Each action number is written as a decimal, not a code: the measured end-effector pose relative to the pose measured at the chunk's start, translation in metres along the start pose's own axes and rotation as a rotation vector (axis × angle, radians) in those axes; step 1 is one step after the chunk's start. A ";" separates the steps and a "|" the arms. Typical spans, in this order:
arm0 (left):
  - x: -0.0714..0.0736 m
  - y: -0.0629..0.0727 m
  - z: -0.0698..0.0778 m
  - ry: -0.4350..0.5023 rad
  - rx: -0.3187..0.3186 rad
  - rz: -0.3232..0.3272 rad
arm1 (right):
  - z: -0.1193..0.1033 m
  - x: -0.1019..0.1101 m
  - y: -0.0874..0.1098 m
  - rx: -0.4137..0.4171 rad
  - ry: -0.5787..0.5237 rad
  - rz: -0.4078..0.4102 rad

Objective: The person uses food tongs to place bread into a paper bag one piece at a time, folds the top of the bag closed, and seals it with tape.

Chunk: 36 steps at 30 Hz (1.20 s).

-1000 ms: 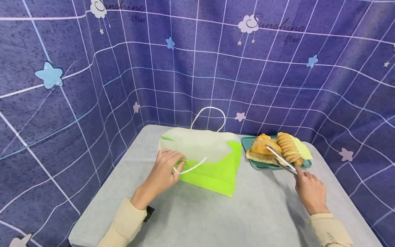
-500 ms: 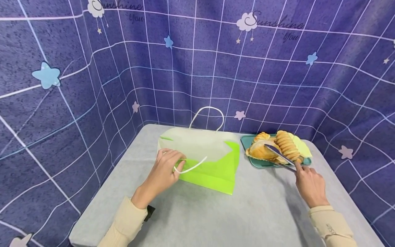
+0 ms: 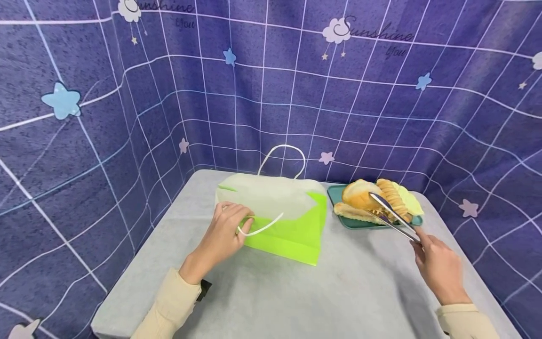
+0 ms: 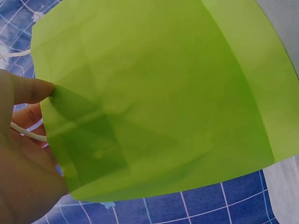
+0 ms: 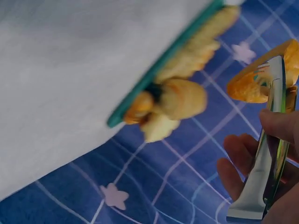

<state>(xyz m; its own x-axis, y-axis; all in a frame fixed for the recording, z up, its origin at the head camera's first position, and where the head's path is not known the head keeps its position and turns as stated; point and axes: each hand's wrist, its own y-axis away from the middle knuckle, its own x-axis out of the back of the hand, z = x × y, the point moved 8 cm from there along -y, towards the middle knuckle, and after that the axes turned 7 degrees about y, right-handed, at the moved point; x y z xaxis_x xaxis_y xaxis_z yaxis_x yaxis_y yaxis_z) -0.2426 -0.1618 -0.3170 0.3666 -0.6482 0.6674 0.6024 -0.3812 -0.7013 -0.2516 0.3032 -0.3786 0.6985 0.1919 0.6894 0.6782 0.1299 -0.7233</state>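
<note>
My left hand (image 3: 224,230) pinches the near edge of a bright green paper bag (image 3: 288,242) at its mouth, thumb on the outside in the left wrist view. A white bag handle (image 3: 264,230) passes by these fingers. The bag lies on its side, its pale inside showing. My right hand (image 3: 440,266) grips metal tongs (image 5: 254,193). Between the tong tips is a golden bread bun (image 3: 360,194), raised and tilted over the green tray (image 3: 334,194); the right wrist view shows the bun (image 5: 250,86) apart from the tray.
On the tray lie a ridged long bread (image 3: 391,195), a flat pastry (image 3: 353,213) at the front and a pale yellow piece (image 3: 410,201). The tray stands at the back right of the grey-white table (image 3: 338,292), close to a blue patterned curtain (image 3: 296,103).
The tongs have closed round the bun and lifted it off the other breads, tipping it up. My right hand has shifted slightly right and nearer. The left hand stays at the bag.
</note>
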 end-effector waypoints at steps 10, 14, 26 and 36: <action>0.001 -0.010 0.001 0.015 -0.023 -0.002 | -0.041 0.069 -0.023 -0.035 -0.242 0.041; 0.002 -0.015 0.001 0.020 -0.041 -0.011 | -0.062 0.079 -0.039 -0.046 -0.461 -0.076; -0.003 -0.013 0.013 0.031 -0.104 -0.038 | -0.122 0.046 -0.078 -0.033 -0.912 -0.682; 0.000 -0.009 0.023 0.020 -0.098 -0.046 | -0.154 0.023 -0.089 0.119 -0.932 -0.953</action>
<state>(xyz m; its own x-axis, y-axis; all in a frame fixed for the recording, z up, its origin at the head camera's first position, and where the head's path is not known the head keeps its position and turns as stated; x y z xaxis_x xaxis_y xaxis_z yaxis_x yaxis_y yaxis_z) -0.2318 -0.1434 -0.3048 0.3252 -0.6412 0.6951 0.5460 -0.4728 -0.6916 -0.2606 0.1464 -0.2928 -0.4805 0.5612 0.6740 0.7535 0.6574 -0.0102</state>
